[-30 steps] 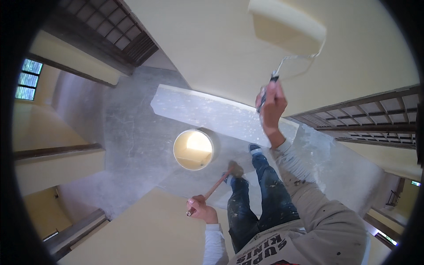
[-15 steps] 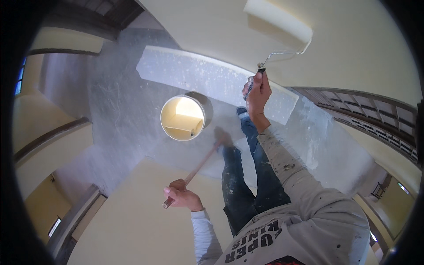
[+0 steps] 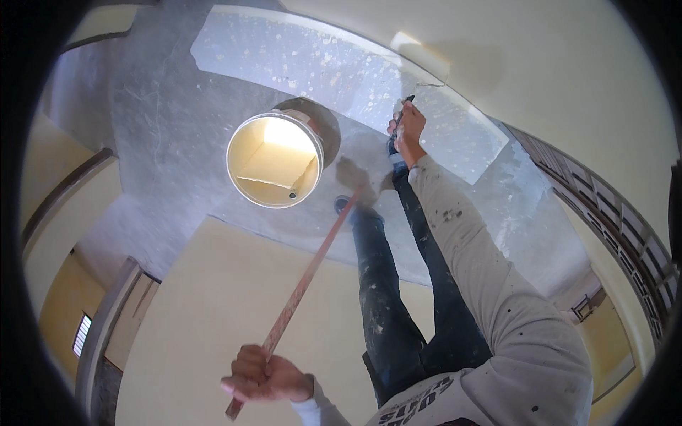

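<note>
My right hand (image 3: pixel 410 129) is closed around the dark handle of a paint roller (image 3: pixel 420 55). The roller's pale sleeve lies against the cream wall just above the wall's lower edge, joined to the handle by a thin wire frame. My left hand (image 3: pixel 266 376) grips a long reddish stick (image 3: pixel 305 280) near one end. It slants away toward my feet, where its far end looks blurred. Between the stick and the wall stands a round bucket (image 3: pixel 231 160), with cream paint and a pale flat panel inside. A small dark round spot shows on the panel's near edge.
A pale, paint-spattered sheet (image 3: pixel 284 50) lies on the grey floor (image 3: pixel 170 142) along the foot of the cream wall (image 3: pixel 561 64). A dark lattice (image 3: pixel 604 206) runs along the right. A cream surface (image 3: pixel 213 305) lies at the lower left. My legs stand near the bucket.
The roller has moved down the wall, away from me, with my right hand. My left hand has come nearer and leftward with the stick. The view has shifted; the bucket appears larger.
</note>
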Motion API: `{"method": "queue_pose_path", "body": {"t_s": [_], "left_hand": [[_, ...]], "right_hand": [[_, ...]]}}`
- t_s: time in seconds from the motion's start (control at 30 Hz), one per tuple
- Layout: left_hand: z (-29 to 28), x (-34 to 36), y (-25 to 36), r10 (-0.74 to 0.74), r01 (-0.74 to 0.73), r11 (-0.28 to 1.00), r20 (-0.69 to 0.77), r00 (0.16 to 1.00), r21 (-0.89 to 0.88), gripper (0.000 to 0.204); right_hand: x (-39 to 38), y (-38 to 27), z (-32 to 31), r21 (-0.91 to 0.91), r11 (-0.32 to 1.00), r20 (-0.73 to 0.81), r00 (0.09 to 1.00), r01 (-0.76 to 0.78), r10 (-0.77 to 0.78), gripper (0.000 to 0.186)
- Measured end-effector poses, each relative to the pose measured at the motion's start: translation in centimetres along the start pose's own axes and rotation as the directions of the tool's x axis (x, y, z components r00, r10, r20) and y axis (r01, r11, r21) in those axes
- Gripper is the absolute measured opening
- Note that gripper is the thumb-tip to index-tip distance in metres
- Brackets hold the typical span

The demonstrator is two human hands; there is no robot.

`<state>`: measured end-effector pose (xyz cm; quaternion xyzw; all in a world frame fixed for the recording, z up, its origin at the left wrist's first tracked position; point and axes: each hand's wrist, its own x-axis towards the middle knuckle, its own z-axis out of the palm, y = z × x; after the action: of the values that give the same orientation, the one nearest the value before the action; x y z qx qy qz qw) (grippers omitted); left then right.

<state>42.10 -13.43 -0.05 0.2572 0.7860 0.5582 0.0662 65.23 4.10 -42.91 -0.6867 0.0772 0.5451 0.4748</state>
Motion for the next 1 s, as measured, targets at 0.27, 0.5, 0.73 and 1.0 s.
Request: {"method": "queue_pose_path", "body": {"t_s": [0.27, 0.5, 0.73, 1.0], "left_hand": [[0.6, 0.7, -1.1, 0.093, -0.093, 0.995, -0.017, 0.996, -0.036, 0.038], [-0.3, 2.1, -1.4, 0.003, -0.003, 1.0, -0.002, 1.0, 0.008, 0.048], [-2.6, 3.2, -1.8, -0.106, 0.106, 0.988, 0.004, 0.994, -0.115, 0.052], [-3.7, 4.6, -1.5, -0.164, 0.181, 0.957, 0.091, 0.982, -0.227, 0.051]], "right_hand": [[16.4, 2.2, 0.0, 0.043, 0.959, 0.051, 0.959, -0.279, 0.277, 0.023], [4.6, 0.1, -0.8, 0.148, 0.989, 0.056, 0.998, 0.03, -0.039, 0.026], [-15.3, -4.7, 1.0, 0.052, 0.931, 0.179, 0.914, 0.36, -0.363, 0.028], [-26.2, -16.4, 5.5, 0.199, 0.646, 0.231, 0.606, 0.737, -0.762, 0.039]]}}
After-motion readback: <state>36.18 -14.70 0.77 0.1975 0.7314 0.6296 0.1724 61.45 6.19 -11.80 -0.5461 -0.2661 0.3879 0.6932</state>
